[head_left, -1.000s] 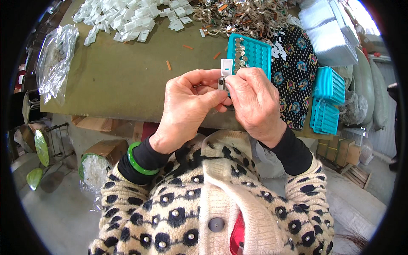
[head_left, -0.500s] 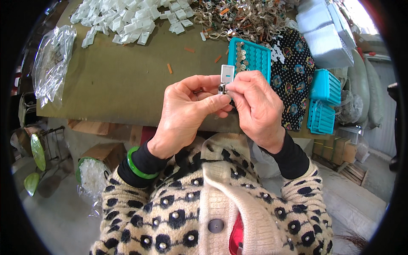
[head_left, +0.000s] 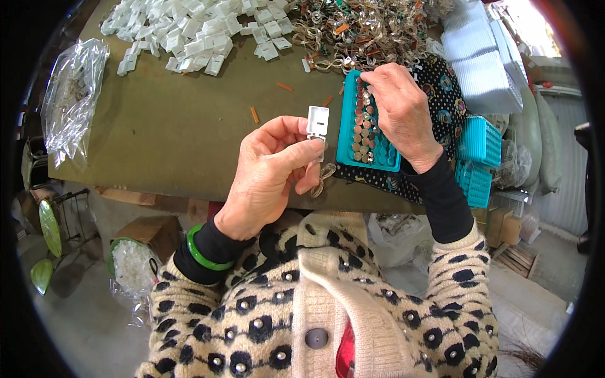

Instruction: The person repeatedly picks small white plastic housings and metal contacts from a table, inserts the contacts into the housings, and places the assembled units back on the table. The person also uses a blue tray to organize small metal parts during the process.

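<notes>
My left hand (head_left: 268,164) pinches a small white plastic case (head_left: 318,120) between thumb and fingers, its lid hinged up. A thin, clear looped wire (head_left: 324,179) hangs beneath the fingers, beside the case. To the right lies a teal molded tray (head_left: 346,120) holding rows of small round metal button cells (head_left: 362,135). Over its far right part reaches my right hand (head_left: 400,104), thumb and fingertips drawn together at the far end of the cells. Whatever sits between those fingertips is too small to make out.
White plastic cases (head_left: 195,31) are heaped at the back left, beside a tangle of clear wires (head_left: 362,34). Orange strips (head_left: 254,114) lie loose on the table (head_left: 189,120). A clear bag (head_left: 79,94) lies far left. White trays (head_left: 482,60) and teal trays (head_left: 480,142) are stacked right.
My right hand has left the white case and moved right and away to the teal tray. My left hand, still holding the case, has shifted slightly left and nearer, and the looped wire now shows.
</notes>
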